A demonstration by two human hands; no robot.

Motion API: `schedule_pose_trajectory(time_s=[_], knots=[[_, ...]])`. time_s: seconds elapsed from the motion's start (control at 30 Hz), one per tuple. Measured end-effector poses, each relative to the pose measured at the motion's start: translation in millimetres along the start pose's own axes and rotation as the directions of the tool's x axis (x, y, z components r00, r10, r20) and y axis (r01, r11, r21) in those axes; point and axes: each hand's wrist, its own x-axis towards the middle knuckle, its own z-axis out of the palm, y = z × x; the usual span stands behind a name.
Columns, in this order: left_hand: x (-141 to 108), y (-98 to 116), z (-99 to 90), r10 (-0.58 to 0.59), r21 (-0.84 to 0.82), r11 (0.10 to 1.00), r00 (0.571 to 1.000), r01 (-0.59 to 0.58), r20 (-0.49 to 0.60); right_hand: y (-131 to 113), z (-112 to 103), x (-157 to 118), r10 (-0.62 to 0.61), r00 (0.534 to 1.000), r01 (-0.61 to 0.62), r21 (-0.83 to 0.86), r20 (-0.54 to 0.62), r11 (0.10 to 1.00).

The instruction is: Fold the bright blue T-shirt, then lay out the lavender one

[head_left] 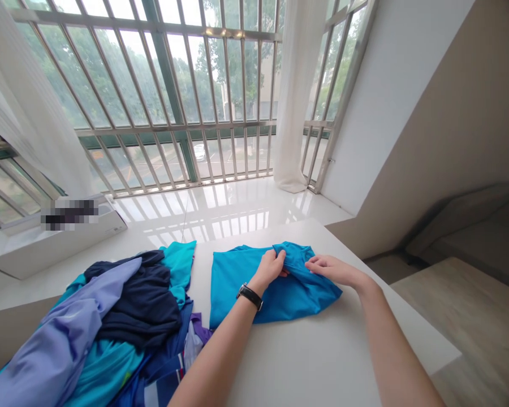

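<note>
A bright blue garment (241, 282) lies flat on the white table (305, 362), its right part gathered into folds. My left hand (274, 265), with a black-strapped watch (250, 297) at the wrist, is closed on the garment's upper edge, thumb on top. To its right, my right hand (328, 268) pinches the cloth near the garment's right end. Some fingertips of both hands are hidden in the fabric. The exact kind of garment does not show.
At the left, a heap of clothes holds a lavender garment (63, 333), a navy one (139, 299) and a teal one (180, 263). Behind stands a white box (59, 237) on the glossy sill (220, 209), below a barred window. A white wall (365, 102) rises at the right.
</note>
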Motion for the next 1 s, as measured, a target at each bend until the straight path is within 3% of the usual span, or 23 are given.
schedule_pose_trajectory(time_s=[0.23,0.43,0.57,0.77,1.0], knots=[[14,13,9.6,0.025,0.080,0.996,1.000,-0.025,0.003,16,14,-18,-0.005,0.996,0.009,0.045,-0.092,0.999],[44,27,36.2,0.041,0.169,0.985,0.999,-0.035,-0.029,41,32,-20,-0.069,0.953,0.105,0.110,-0.295,0.988],[55,22,50.4,0.025,0.203,0.979,0.997,-0.010,-0.073,51,36,-20,-0.069,0.927,0.116,0.107,-0.369,0.987],[60,10,55.5,0.015,0.207,0.978,0.993,0.010,-0.116,55,33,-27,-0.097,0.932,0.123,0.054,-0.348,0.991],[54,9,58.2,0.074,0.196,0.978,0.997,-0.066,-0.033,60,35,-21,-0.086,0.893,0.057,-0.078,-0.442,0.995]])
